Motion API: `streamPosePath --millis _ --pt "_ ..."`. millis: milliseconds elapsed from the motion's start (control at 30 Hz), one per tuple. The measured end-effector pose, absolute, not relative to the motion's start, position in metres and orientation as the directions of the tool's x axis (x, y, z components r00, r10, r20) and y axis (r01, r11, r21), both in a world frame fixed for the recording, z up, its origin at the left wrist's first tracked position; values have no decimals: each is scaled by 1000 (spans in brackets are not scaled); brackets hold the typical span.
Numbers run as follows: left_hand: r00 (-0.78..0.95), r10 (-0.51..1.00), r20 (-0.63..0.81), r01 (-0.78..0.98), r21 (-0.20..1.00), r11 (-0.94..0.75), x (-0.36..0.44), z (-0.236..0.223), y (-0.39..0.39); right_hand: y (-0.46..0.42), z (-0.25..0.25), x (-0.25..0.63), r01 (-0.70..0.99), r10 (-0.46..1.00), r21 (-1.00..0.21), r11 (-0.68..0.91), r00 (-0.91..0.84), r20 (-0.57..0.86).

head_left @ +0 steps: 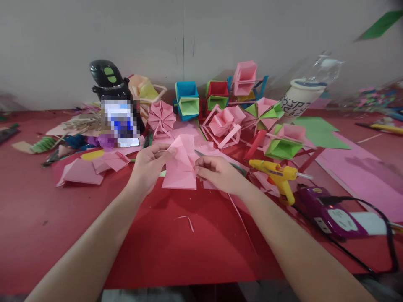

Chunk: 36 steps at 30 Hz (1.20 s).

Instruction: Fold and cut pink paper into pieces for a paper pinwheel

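At the left, a strip of green pleated paper point(43, 145) is laid on the red table point(28, 218), and nearer and to its right a pink folded piece point(83, 176) is seen beside a yellow round patch. Beyond it, a phone point(121, 126), its screen blurred, is propped against a black tumbler point(108, 75), with a pink pleated rosette point(162, 117) placed to their right. In the near middle, a folded pink paper point(181, 170) is held up just above the table; its upper left edge is gripped between the thumb and fingers of the left hand point(151, 165), and its right edge is pinched by the fingertips of the right hand point(217, 172). A pointed blade point(199, 153) is seen just beyond the right hand; whether it is held there cannot be told. At the far side, a blue and green paper box point(186, 100) is followed rightward by a red and green one point(217, 94) and a raised pink one point(245, 77). Farther right, a yellow glue gun point(277, 174) is rested near a purple power unit point(333, 216), into which a black cord is plugged. Beyond them, a green sheet point(324, 132) is overlapped with a large pink sheet point(362, 172), and a white lettered cup point(297, 98) is set near the wall.
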<state>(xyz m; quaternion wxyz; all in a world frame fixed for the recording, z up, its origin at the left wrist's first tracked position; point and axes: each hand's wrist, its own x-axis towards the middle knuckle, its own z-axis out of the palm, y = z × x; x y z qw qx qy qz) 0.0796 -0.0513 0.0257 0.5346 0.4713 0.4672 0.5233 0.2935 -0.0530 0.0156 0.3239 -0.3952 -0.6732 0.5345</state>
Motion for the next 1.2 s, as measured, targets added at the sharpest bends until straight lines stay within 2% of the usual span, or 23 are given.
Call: streamPosePath --millis 333,633,800,900,1067,1200 --pt "-46 998 37 27 999 -36 81 28 -53 -54 17 294 252 877 -955 155 -480 16" --pt "-32 998 62 94 994 -58 79 27 -54 -52 13 294 321 870 -914 246 -489 62" --pt "-52 995 89 152 985 -80 81 28 -55 -54 15 292 327 884 -917 230 -463 57" --pt "-60 990 125 168 979 -113 83 28 -56 -54 17 289 263 907 -951 161 -420 37" --pt "-43 986 163 171 973 -154 88 27 -61 -53 14 283 -2 939 -997 71 -337 67" --pt "-14 981 192 181 966 -186 95 25 -64 -53 14 281 27 942 -995 96 -326 82"
